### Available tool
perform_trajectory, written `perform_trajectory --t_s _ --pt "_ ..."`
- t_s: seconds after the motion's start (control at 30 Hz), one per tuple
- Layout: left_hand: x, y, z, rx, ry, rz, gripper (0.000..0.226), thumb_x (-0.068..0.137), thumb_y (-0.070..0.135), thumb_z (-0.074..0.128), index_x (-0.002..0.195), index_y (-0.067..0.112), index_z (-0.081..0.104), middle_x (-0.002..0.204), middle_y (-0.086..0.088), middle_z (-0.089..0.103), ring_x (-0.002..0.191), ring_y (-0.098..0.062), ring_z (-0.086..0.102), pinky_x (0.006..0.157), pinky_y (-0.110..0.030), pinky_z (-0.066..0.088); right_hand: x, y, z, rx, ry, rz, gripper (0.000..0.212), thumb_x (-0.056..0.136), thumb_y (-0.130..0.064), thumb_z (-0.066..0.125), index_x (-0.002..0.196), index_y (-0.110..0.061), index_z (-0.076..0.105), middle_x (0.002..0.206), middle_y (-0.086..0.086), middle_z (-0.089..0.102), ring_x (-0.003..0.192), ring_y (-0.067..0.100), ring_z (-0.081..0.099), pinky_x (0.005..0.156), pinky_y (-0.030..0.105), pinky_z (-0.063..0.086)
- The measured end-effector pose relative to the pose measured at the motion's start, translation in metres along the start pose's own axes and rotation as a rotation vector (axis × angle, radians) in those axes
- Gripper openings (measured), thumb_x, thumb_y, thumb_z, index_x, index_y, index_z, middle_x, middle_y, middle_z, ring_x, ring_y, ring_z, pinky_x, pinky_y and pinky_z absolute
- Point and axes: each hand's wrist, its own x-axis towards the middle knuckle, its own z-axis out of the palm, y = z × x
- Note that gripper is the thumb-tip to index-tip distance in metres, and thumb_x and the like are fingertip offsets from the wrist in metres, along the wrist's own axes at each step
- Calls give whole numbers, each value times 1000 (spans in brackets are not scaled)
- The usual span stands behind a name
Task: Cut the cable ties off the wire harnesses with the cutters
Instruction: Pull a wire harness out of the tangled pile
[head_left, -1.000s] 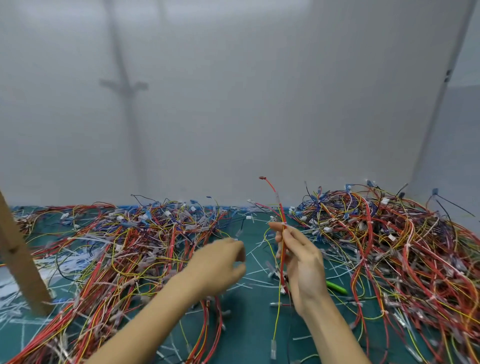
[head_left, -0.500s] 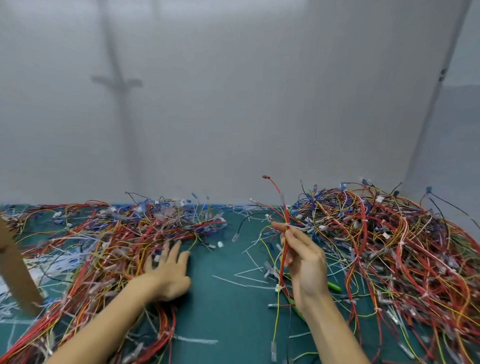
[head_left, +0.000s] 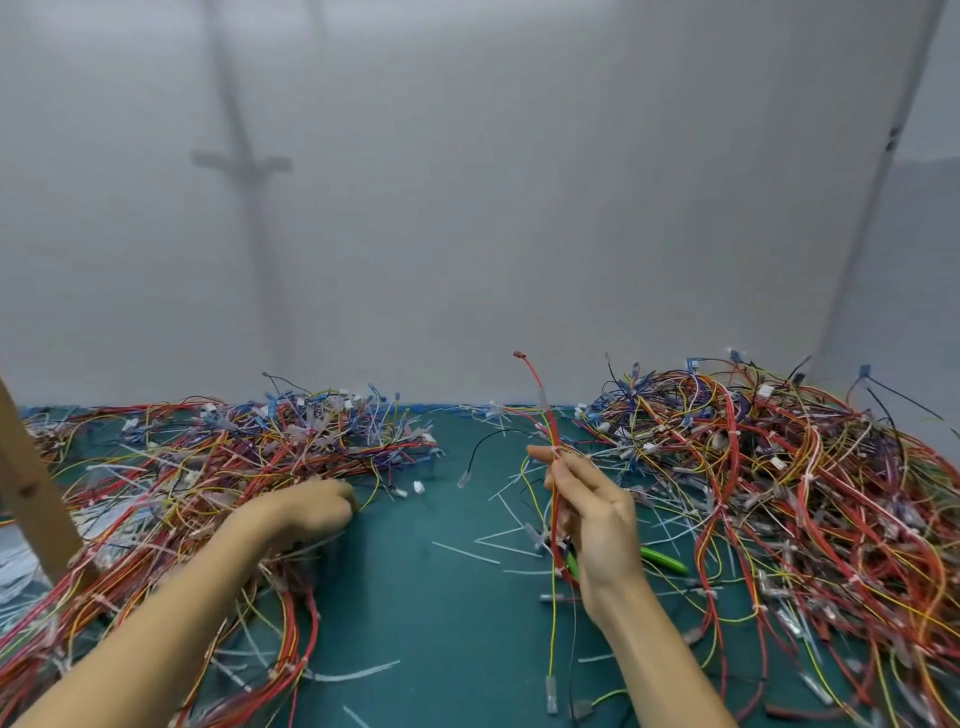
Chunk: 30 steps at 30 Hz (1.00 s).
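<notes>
My right hand (head_left: 592, 514) holds a thin wire harness (head_left: 548, 421) of red and yellow wires upright; its red tip rises above the fingers and a yellow wire hangs down to a connector near the table's front. The green-handled cutters (head_left: 662, 560) lie on the teal mat just behind that hand, partly hidden by it. My left hand (head_left: 306, 506) rests with curled fingers on the edge of the left pile of wire harnesses (head_left: 208, 467); whether it grips any wires I cannot tell. A big tangled pile of harnesses (head_left: 779, 493) lies on the right.
Cut white cable ties (head_left: 493, 540) are scattered over the teal mat (head_left: 431, 597) between the piles. A wooden post (head_left: 31, 493) leans at the far left. A grey wall closes off the back of the table.
My left hand moved from mid-air down onto the left pile, first flat, and now its fingers are curled. The right hand has kept the harness upright in nearly the same place.
</notes>
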Motion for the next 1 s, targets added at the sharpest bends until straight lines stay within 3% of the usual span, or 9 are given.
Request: perform_trajectory --t_s 0.1,0.2,0.33,0.5,0.57,0.67,0.77,0.87,1.0 --pt "-1 36 -17 150 207 -18 22 92 22 41 95 9 57 108 -11 69 92 -26 62 85 -34 50 -1 1 4 -44 -30 -12 23 96 -16 58 103 -26 78 63 9 37 46 7 23 43 19 21" --pt "-3 81 -24 -225 367 98 23 93 25 43 87 13 62 81 1 75 76 -23 72 73 -34 55 -2 3 10 -73 -45 -43 19 94 -15 60 102 -17 78 73 25 58 48 7 30 45 15 26" --pt "-14 132 -16 -897 144 206 36 102 34 39 99 9 65 89 -6 76 62 -20 70 54 -22 49 -3 3 14 -94 -81 -76 22 94 -10 59 107 -20 74 68 -13 65 48 0 44 50 9 36" --pt "-14 140 15 -1013 -125 222 22 98 17 43 92 12 64 68 0 68 65 -20 67 69 -33 58 -6 1 18 -151 -163 -74 23 96 -6 56 85 -15 74 82 -4 75 69 2 64 66 15 48" --pt "-11 141 29 -1052 -201 186 25 100 18 40 94 5 60 66 -5 65 61 -20 64 68 -35 60 -6 2 20 -186 -187 -67 22 97 -5 54 96 -14 74 89 -9 76 83 3 68 76 14 50" --pt "-8 146 48 -1251 -348 151 45 99 20 35 59 11 52 44 -2 48 42 -14 54 58 -30 54 -3 8 19 -361 -165 -38 27 100 -11 52 119 -18 70 60 -7 56 55 12 52 60 26 47" --pt "1 148 54 -1706 -410 36 46 101 30 35 63 13 52 51 -5 45 40 -14 45 45 -20 49 -1 6 13 -551 -109 -109 30 97 -13 57 124 -20 67 93 -8 65 84 12 64 85 32 52" --pt "11 139 55 -1938 -159 -187 32 104 28 31 95 3 47 74 -16 61 36 -20 54 35 -18 44 -1 2 7 -703 52 -278 30 93 -7 60 119 -19 67 114 -7 61 99 10 60 92 32 50" --pt "10 124 55 -1698 253 -362 29 94 6 28 118 20 37 65 -8 58 39 -18 49 40 -18 37 2 1 -11 -1073 365 -197 34 91 -15 59 126 -17 58 126 2 56 114 22 47 95 34 39"
